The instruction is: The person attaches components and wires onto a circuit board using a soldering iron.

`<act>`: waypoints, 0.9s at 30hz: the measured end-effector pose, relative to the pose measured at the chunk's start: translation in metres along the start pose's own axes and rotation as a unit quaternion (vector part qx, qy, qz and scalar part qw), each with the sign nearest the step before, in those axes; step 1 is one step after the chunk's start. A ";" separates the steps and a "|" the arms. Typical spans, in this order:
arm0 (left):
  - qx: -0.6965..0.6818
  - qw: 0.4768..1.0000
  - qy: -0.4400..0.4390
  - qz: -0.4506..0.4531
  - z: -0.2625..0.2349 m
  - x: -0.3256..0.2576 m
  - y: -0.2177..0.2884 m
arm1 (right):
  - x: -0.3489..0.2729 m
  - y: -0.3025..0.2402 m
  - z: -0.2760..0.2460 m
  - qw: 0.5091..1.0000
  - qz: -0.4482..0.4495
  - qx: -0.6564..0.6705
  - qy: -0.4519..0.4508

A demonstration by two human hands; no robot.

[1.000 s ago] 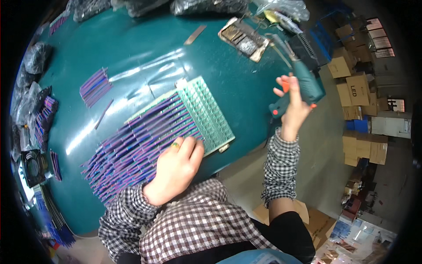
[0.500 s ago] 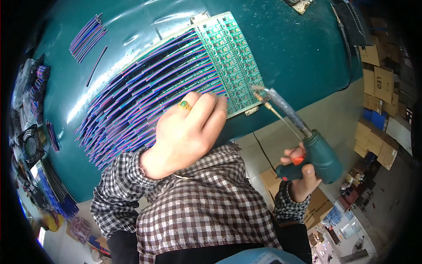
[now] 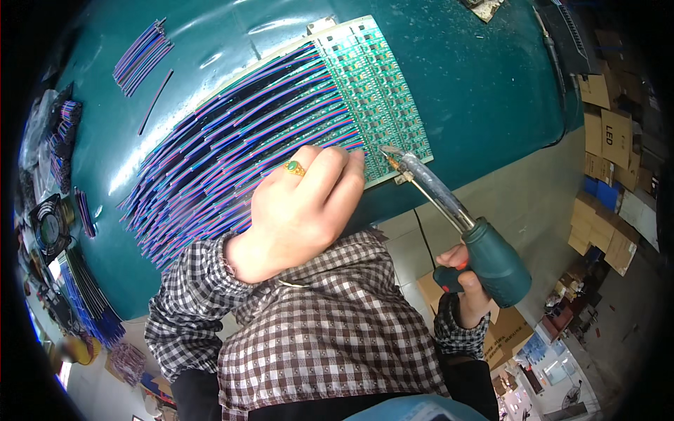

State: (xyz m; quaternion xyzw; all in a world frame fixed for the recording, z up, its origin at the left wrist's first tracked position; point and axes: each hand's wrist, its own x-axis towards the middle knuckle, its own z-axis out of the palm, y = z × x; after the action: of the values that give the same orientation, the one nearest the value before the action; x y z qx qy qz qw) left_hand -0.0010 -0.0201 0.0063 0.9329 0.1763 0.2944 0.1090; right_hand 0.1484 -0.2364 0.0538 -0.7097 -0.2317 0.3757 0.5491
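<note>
Left hand (image 3: 298, 210) flat on wires (image 3: 232, 140); right hand (image 3: 467, 281) grips soldering gun (image 3: 484, 256).

Brown-and-white checked shirt sleeves (image 3: 309, 330) (cuffs buttoned); a green-stoned gold ring (image 3: 294, 168).

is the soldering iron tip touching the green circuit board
Touching: in the head view the soldering iron tip meets the near edge of the green circuit board, no gap visible, beside the left hand fingertips.
</note>
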 end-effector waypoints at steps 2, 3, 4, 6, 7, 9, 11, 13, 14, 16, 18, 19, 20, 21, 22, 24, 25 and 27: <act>0.016 1.000 -0.026 -0.001 -0.002 0.001 0.002 | 0.000 0.001 0.001 1.000 -0.004 -0.004 0.004; 0.016 1.000 -0.026 0.000 -0.003 0.002 0.002 | -0.001 0.001 0.001 1.000 -0.007 -0.006 0.005; 0.017 0.999 -0.034 -0.002 -0.003 0.002 0.002 | -0.002 0.002 0.002 1.000 -0.009 -0.007 0.006; 0.017 0.999 -0.042 -0.003 -0.003 0.002 0.002 | -0.003 0.002 0.002 1.000 -0.012 -0.010 0.004; 0.014 0.999 -0.040 -0.002 -0.003 0.002 0.001 | -0.003 0.002 0.003 1.000 -0.015 -0.013 0.001; 0.011 0.999 -0.038 0.001 -0.003 0.002 0.001 | -0.002 0.001 0.004 1.000 -0.014 -0.017 -0.001; 0.011 0.999 -0.039 -0.002 -0.003 0.002 0.001 | -0.002 0.000 0.004 1.000 -0.014 -0.021 -0.005; 0.005 0.999 -0.038 -0.006 -0.003 0.002 0.001 | -0.001 0.000 0.004 1.000 -0.016 -0.017 -0.009; -0.001 0.999 -0.036 -0.010 -0.003 0.002 0.001 | -0.001 -0.001 0.004 1.000 -0.016 -0.017 -0.009; -0.004 0.999 -0.033 -0.008 -0.002 0.002 0.001 | 0.000 -0.002 0.005 0.999 -0.023 -0.031 -0.010; -0.005 1.000 -0.029 -0.006 -0.002 0.002 0.001 | -0.001 0.000 0.005 0.999 -0.022 -0.026 -0.004; -0.006 0.999 -0.033 -0.008 -0.002 0.002 0.001 | -0.001 0.001 0.005 1.000 -0.021 -0.022 0.002; -0.006 0.999 -0.037 -0.011 -0.003 0.002 0.001 | -0.001 0.001 0.005 1.000 -0.021 -0.023 0.002; -0.006 0.999 -0.037 -0.011 -0.003 0.003 0.001 | -0.001 0.001 0.005 0.999 -0.018 -0.028 0.002; -0.004 0.999 -0.039 -0.011 -0.003 0.003 0.001 | -0.002 0.001 0.005 0.999 -0.016 -0.033 0.001; -0.001 0.999 -0.040 -0.011 -0.003 0.003 0.002 | -0.001 -0.001 0.007 0.999 -0.015 -0.033 0.003; 0.002 0.999 -0.040 -0.007 -0.003 0.003 0.001 | -0.001 -0.002 0.008 0.999 -0.015 -0.035 0.006; 0.004 0.999 -0.039 -0.002 -0.003 0.003 0.001 | -0.001 -0.001 0.007 0.999 -0.014 -0.032 0.006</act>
State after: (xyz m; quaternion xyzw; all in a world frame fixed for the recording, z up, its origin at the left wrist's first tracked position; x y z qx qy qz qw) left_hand -0.0005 -0.0199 0.0106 0.9438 0.1754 0.2564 0.1126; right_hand 0.1424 -0.2322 0.0539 -0.7257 -0.2499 0.3566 0.5327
